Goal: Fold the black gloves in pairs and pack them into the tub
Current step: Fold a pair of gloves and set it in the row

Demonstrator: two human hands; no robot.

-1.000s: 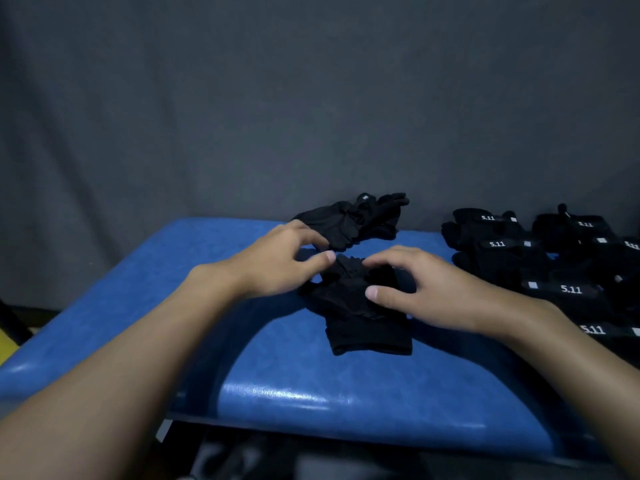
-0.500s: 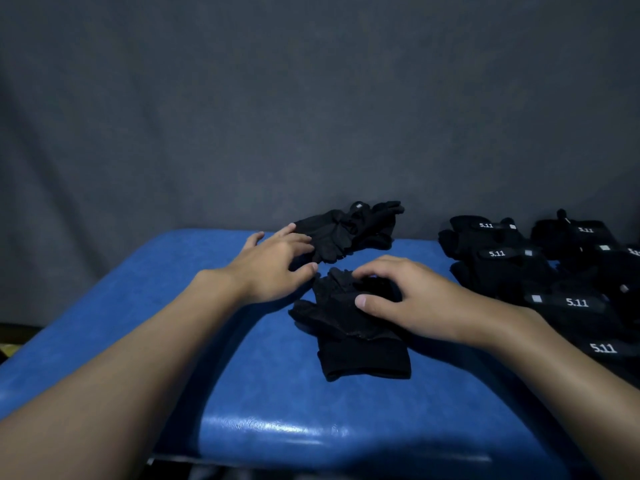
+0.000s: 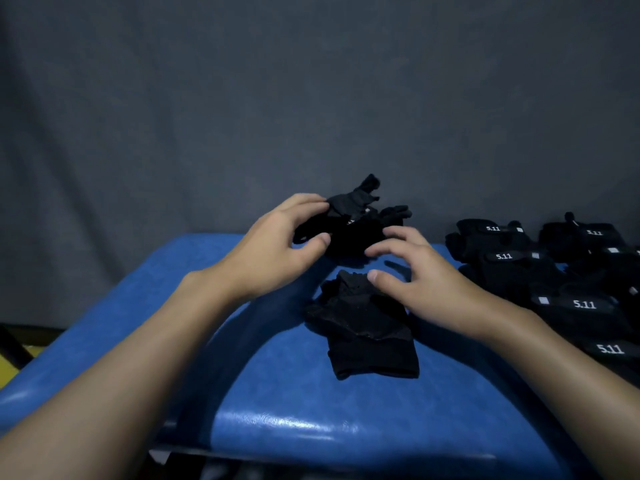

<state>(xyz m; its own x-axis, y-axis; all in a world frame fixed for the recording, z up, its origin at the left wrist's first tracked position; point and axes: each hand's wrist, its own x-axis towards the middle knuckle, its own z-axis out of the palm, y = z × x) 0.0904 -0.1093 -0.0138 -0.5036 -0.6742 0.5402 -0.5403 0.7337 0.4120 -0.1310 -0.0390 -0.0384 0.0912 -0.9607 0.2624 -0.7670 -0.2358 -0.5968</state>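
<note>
We found the loose gloves at the far edge of the blue table, beyond both hands. This heap lay with its long axis from left to right. The left hand held the left end of it, with the fingers curled over the top and the thumb under the near side. The right hand held nothing; its fingers were bent and spread, just beside the right end of the heap. Its thumb was over the far end of the folded pair, but we could not tell if it touched.

The folded pair lay nearer to the person, pointing away from the body. We judged that pulling the heap nearer would bring it across this pair. More gloves with white labels lay to the right. We saw no tub.
</note>
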